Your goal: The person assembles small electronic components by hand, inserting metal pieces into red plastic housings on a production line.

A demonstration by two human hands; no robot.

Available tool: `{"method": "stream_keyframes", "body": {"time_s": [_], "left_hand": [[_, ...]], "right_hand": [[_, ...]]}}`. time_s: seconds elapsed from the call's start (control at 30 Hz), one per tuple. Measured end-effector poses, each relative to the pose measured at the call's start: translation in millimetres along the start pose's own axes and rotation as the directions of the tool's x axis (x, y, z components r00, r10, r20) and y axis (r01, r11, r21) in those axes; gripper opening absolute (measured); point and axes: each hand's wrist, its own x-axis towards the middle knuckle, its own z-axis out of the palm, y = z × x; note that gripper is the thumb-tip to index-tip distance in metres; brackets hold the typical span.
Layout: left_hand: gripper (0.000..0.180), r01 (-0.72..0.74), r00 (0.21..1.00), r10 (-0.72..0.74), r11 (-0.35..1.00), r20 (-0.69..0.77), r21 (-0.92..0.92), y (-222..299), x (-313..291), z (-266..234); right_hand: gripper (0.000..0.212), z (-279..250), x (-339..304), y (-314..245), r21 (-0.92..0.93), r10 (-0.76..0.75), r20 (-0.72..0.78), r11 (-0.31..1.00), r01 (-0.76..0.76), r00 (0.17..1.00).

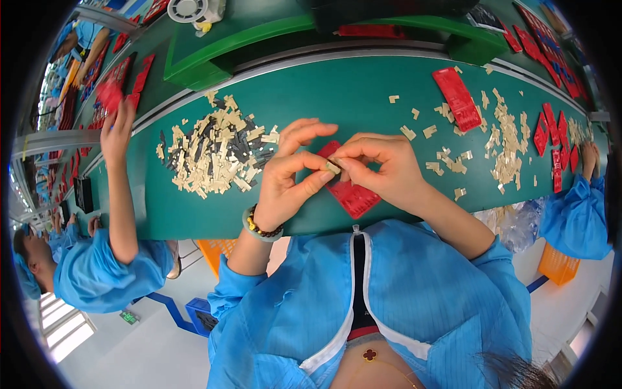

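My left hand (pixel 291 175), with a beaded bracelet and a bangle at its wrist, pinches a small cream plastic piece (pixel 332 167) between thumb and forefinger. Its other fingers are lifted. At the same piece, the fingertips of my right hand (pixel 387 170) are pinched together; something small and dark shows between them, too small to name. Below both hands lies a red slotted plastic plate (pixel 355 198) on the green table, its middle partly hidden by my fingers. A heap of mixed cream and dark pieces (pixel 217 148) lies left of my left hand.
Loose cream pieces (pixel 505 152) spread to the right, beside another red plate (pixel 459 97). A green raised shelf (pixel 246 47) runs along the far side. One co-worker's arm (pixel 120 188) reaches over red parts at left; another's blue sleeve (pixel 575 217) is at right.
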Motion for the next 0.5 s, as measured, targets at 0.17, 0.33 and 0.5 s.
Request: {"method": "stream_keyframes", "body": {"time_s": [0.17, 0.33, 0.5], "left_hand": [[0.011, -0.165, 0.974, 0.174, 0.984, 0.144, -0.071, 27.9, 0.1, 4.7], [0.022, -0.324, 0.946, 0.276, 0.836, 0.170, 0.442, 11.3, -6.3, 10.7], [0.023, -0.460, 0.879, 0.439, 0.682, 0.184, 0.569, 13.2, -6.8, 14.1]], "right_hand": [[0.015, -49.7, -12.1, 27.2, -0.527, 0.057, -0.113, 0.843, -0.108, 0.992], [0.021, -41.4, -10.5, -4.6, -0.493, -0.053, -0.012, 0.869, 0.041, 0.998], [0.019, -29.8, 1.3, -6.3, -0.324, -0.030, 0.335, 0.935, 0.145, 0.942]]}}
